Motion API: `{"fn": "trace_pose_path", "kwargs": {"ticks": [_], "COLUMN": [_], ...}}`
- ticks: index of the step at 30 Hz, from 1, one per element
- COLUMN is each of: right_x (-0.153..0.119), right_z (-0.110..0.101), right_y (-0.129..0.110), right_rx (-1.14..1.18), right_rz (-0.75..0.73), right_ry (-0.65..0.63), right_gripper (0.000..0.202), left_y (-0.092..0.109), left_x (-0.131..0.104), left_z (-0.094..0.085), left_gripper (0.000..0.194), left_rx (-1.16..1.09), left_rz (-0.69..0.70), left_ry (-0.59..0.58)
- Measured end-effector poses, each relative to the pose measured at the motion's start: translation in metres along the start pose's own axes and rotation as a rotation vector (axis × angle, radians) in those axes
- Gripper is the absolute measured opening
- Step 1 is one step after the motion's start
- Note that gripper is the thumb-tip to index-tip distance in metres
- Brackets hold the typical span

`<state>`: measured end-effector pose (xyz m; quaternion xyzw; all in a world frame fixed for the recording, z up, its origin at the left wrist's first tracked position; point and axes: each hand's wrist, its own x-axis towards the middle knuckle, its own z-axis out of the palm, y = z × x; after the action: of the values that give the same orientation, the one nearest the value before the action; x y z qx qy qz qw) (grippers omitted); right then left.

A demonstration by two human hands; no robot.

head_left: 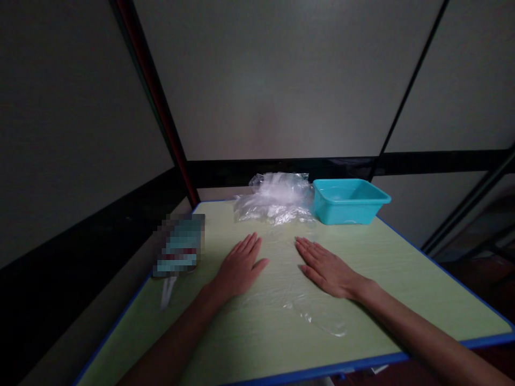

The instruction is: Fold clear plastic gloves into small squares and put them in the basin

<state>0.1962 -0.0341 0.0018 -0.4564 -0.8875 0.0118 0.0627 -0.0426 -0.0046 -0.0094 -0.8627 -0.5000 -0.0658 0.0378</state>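
Note:
A clear plastic bag (277,292) is spread flat on the table, its crinkled end curving toward the table's front edge. My left hand (240,265) lies palm down at the bag's left side, fingers stretched out and thumb apart. On the other side my right hand (328,268) rests palm down too, fingers extended toward the middle. Neither hand grips anything. The bag is so see-through that its exact outline under the hands cannot be made out.
Behind the hands sits a heap of crumpled clear plastic bags (277,198). A turquoise plastic basin (350,212) stands at the back right. At the left edge is a pixelated object (181,249) with a white strip. The light green table (402,289) has a blue rim; walls stand behind and left.

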Motion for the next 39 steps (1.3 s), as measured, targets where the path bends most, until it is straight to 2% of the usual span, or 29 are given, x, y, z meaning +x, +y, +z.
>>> {"fn": "trace_pose_path", "kwargs": {"ticks": [11,32,35,39], "right_x": [-0.009,-0.011,-0.010,-0.009], "right_z": [0.007,0.010,0.010,0.009], "right_y": [0.016,0.017,0.017,0.017], "right_rx": [-0.054,-0.041,-0.052,-0.051], "right_rz": [0.025,0.005,0.006,0.009], "right_ry": [0.020,0.079,0.075,0.064], "right_gripper": [0.058,0.057,0.057,0.058], "left_y": [0.000,0.000,-0.006,-0.024], "left_x": [-0.001,-0.001,-0.004,-0.011], "left_z": [-0.003,-0.003,-0.003,-0.004], "left_gripper": [0.058,0.056,0.059,0.064], "left_rx": [0.007,-0.013,-0.003,0.006], "left_rz": [0.009,0.018,0.007,-0.043], "left_ry": [-0.014,-0.003,-0.016,-0.039]}}
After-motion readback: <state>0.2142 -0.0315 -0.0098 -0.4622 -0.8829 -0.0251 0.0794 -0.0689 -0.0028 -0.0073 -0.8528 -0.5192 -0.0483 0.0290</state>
